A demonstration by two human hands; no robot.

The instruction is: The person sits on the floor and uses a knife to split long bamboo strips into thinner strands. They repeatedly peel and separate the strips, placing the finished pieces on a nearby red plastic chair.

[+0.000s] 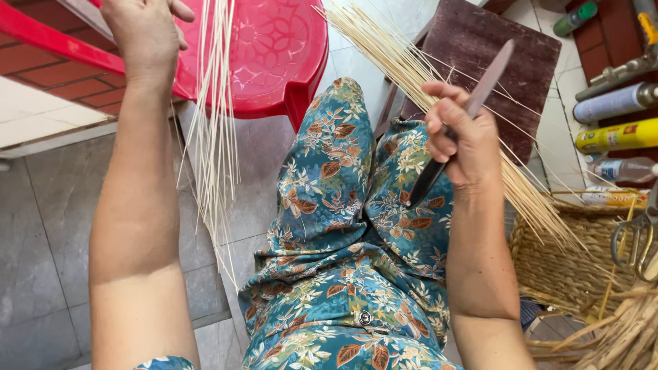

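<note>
Your left hand is raised at the far left, its grip closed around a loose sheaf of thin pale splints, which hang down from it in front of the red plastic chair. Held high like this, the strands fall free and separate, clear of your lap.

Your right hand is closed on two things at once. A dark-handled knife lies across the palm with its blade pointing up and away from you, and a second, thicker bundle of splints passes under the same grip, fanning out toward the far side and trailing down to the right. Pinning knife and bundle together seems to keep the tool ready without setting the strands down.

Your legs, in blue leaf-patterned trousers, sit between the two hands, over the grey tiled floor. A dark wooden board lies beyond your right hand.

At the near right stands a woven basket; the trailing ends of the right bundle reach over its rim, and what lies inside cannot be made out. Scissors sit at its right edge. Along the far right lie several spray cans and bottles, on their sides.
</note>
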